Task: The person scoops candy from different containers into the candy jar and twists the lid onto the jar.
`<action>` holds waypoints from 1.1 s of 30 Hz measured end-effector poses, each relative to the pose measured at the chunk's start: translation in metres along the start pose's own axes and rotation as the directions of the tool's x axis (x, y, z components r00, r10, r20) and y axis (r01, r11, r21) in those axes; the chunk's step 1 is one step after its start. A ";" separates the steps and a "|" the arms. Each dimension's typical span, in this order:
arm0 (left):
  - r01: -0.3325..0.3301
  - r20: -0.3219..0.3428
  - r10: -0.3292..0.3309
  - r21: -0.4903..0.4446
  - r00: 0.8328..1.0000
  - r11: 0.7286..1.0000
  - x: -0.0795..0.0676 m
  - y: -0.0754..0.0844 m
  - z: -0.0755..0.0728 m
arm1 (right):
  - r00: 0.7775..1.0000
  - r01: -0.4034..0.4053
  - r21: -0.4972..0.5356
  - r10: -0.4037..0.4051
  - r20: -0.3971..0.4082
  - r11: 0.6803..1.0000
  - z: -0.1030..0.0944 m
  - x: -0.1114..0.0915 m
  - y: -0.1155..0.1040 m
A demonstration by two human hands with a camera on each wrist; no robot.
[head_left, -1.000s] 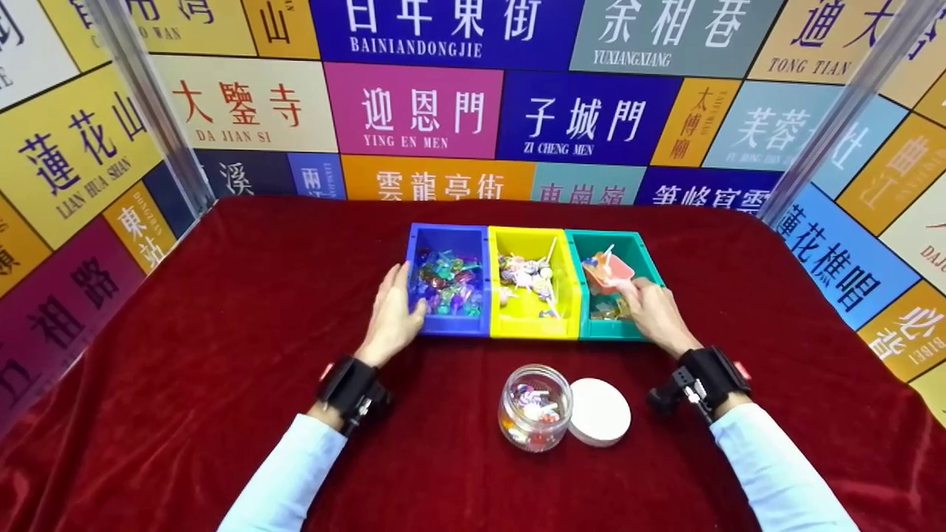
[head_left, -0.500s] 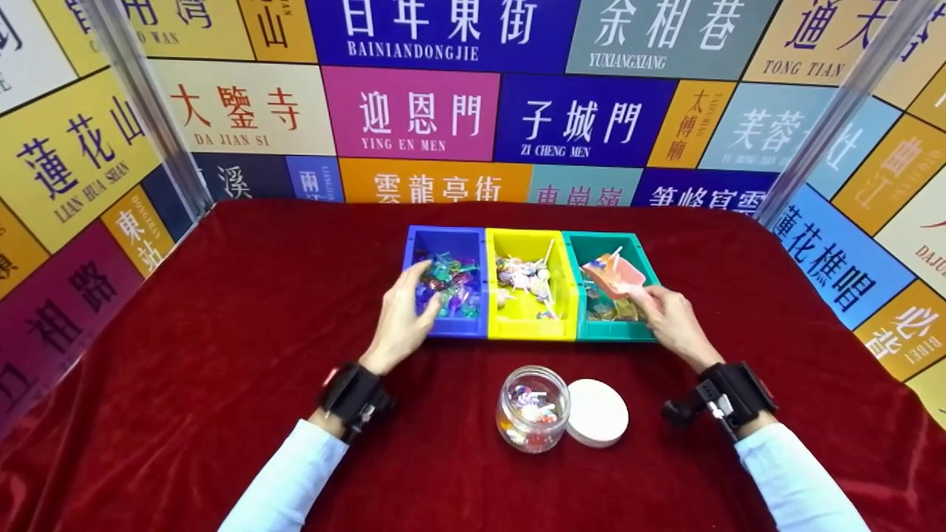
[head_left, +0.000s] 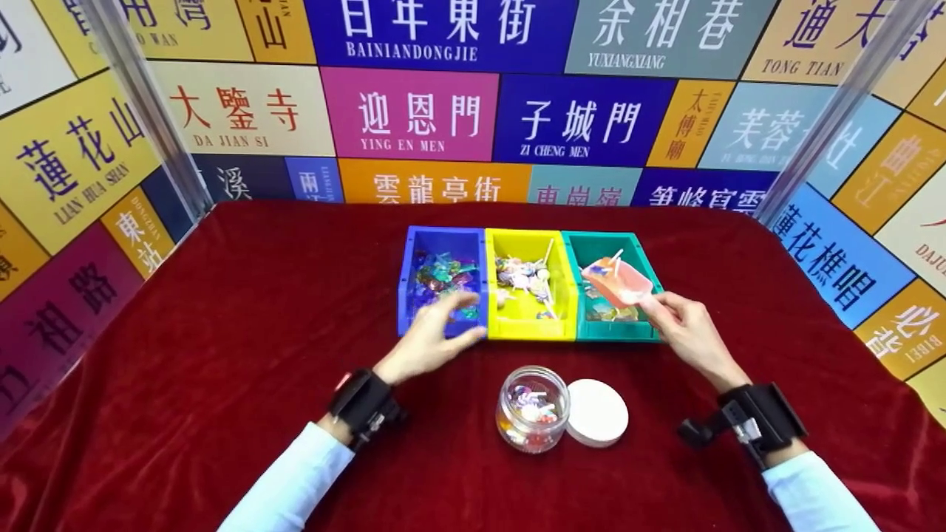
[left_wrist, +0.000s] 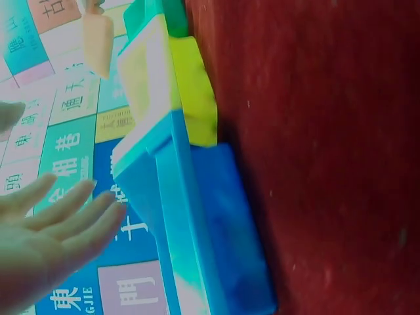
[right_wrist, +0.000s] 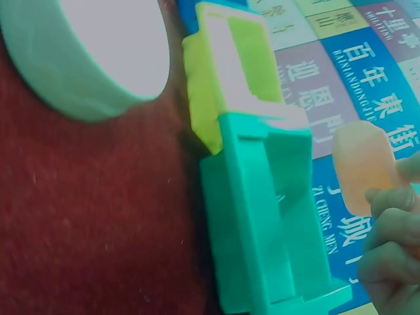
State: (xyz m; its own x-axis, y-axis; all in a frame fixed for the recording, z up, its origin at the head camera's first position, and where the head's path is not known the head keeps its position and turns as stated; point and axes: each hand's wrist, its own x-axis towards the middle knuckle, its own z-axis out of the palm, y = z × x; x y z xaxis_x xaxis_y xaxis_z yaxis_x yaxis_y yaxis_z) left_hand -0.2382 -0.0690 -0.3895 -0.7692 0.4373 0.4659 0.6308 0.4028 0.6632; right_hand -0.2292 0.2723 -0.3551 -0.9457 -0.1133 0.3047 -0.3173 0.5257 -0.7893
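1. Hold the scoop level above the green box, right of centre in frame, not spilling candy.
2. Pinch it steadily, as now, with right hand.
3. With left hand released, holding nothing, avoid knocking blue box, near centre.

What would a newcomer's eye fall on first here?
Probably the row of blue, yellow and green plastic bins on the dark red velvet cloth, then the multicoloured lettered backdrop behind. A pink plastic scoop, held by the right hand over the green bin, stands out. Nearer the camera sits a clear round jar, a white round lid beside it.
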 end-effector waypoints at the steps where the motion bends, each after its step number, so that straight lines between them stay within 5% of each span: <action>1: 0.006 0.040 -0.005 -0.015 0.999 1.000 -0.001 0.001 0.001 | 1.000 0.000 0.008 0.000 0.001 1.000 -0.001 -0.002 -0.004; 7: 0.077 0.274 -0.042 -0.118 0.961 0.990 -0.004 0.009 0.008 | 0.998 0.020 0.075 -0.025 0.063 0.997 -0.004 -0.013 -0.017; 12: 0.091 0.386 -0.040 -0.114 0.921 0.989 -0.006 0.015 0.016 | 0.987 0.054 0.120 -0.071 0.141 0.991 -0.003 -0.019 -0.017; 23: 0.105 0.526 -0.040 -0.094 0.850 0.990 -0.007 0.026 0.026 | 0.928 0.161 0.199 -0.217 0.302 0.967 -0.001 -0.023 -0.003; 33: 0.040 0.561 -0.009 -0.044 0.828 0.998 -0.008 0.028 0.034 | 0.844 0.242 0.199 -0.307 0.441 0.950 0.003 -0.027 -0.009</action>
State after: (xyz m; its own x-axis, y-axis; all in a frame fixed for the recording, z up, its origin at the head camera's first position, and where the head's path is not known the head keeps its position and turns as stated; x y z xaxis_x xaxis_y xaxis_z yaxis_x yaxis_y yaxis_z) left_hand -0.2104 -0.0340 -0.3946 -0.5846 0.8097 0.0513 0.5944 0.3844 0.7063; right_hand -0.2013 0.2678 -0.3579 -0.7315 -0.6285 0.2644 -0.5440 0.3041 -0.7821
